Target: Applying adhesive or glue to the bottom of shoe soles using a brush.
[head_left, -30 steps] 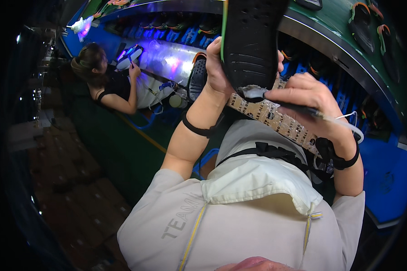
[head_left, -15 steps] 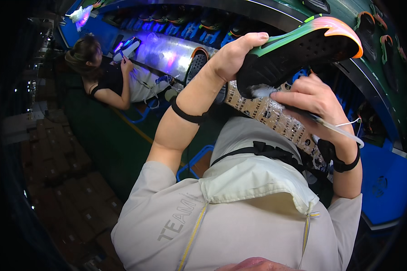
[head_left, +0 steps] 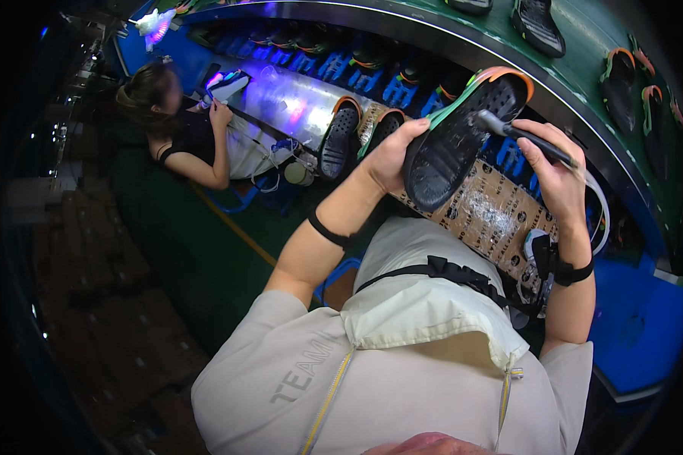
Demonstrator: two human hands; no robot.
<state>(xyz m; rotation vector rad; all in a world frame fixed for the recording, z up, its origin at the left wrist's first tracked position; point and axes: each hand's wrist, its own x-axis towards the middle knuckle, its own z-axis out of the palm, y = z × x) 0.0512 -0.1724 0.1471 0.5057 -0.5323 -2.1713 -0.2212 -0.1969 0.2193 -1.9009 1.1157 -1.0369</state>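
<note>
My left hand point(head_left: 393, 158) grips the edge of a shoe sole point(head_left: 451, 148), its fingers partly hidden behind it. The sole has a black, holed and ribbed inner face and a green-to-orange rim, and is tilted with its orange end up and away from me. Closed around the dark handle of a brush point(head_left: 539, 141) is my right hand point(head_left: 560, 171). The brush's pale bristles touch the sole's inner face near its right side. From the handle's rear end a clear tube point(head_left: 604, 216) curves down past my right wrist.
Below the sole lies a bench surface covered in printed brown tape point(head_left: 497, 212). Another black sole point(head_left: 340, 138) stands left of my hand. Blue racks point(head_left: 399, 92) with shoe parts line the back. Beyond a metal edge, soles point(head_left: 539, 26) rest on a green belt. A co-worker point(head_left: 176, 144) sits at left.
The sole has come down and left, turning its inner face toward me. My right hand has moved up and right, and the bristles have gone from the sole's near end toward its far half.
</note>
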